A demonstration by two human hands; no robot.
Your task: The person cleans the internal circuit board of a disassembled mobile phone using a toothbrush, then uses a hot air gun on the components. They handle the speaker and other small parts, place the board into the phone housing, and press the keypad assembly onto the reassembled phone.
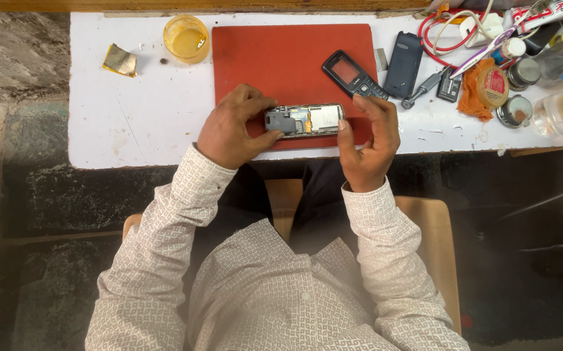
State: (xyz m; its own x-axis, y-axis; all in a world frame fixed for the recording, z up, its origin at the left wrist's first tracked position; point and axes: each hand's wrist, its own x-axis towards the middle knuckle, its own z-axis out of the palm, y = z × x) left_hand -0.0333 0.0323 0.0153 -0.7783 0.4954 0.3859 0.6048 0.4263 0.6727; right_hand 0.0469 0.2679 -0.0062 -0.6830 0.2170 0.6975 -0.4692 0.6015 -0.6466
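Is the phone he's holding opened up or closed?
Opened up: the small grey phone body shows bare inner parts, and a dark back cover lies apart.

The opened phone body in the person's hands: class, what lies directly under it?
Under the opened phone body lies the red mat, resting on the white table. The left hand hides the mat beneath its end.

A yellow cup and crumpled foil are seen left of the red mat; tins, bottles and cables are crowded at right.
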